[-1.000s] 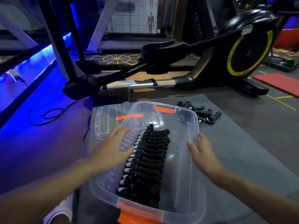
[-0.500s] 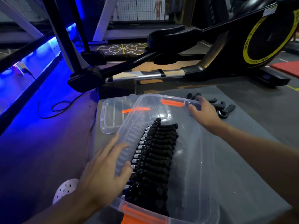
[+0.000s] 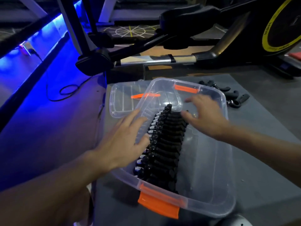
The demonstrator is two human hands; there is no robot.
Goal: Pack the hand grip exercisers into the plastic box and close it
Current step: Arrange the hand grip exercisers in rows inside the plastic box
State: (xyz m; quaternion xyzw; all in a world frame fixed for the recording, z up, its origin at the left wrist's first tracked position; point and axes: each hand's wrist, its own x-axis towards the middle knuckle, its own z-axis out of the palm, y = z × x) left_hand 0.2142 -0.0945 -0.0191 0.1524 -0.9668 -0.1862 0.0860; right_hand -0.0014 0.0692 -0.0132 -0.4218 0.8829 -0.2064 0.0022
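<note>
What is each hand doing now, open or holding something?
Left hand: open, fingers straight at the left wall of the plastic box, holding nothing.
Right hand: open, fingers spread above the hand grip exercisers, blurred, apparently holding nothing.

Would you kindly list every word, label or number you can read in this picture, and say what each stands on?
"MBH": dark letters, as best they read, on the yellow ring of the black exercise machine's wheel housing.
The smaller print lower on that ring is too blurred to read.
No text shows on the clear plastic box or the black hand grip exercisers.
</note>
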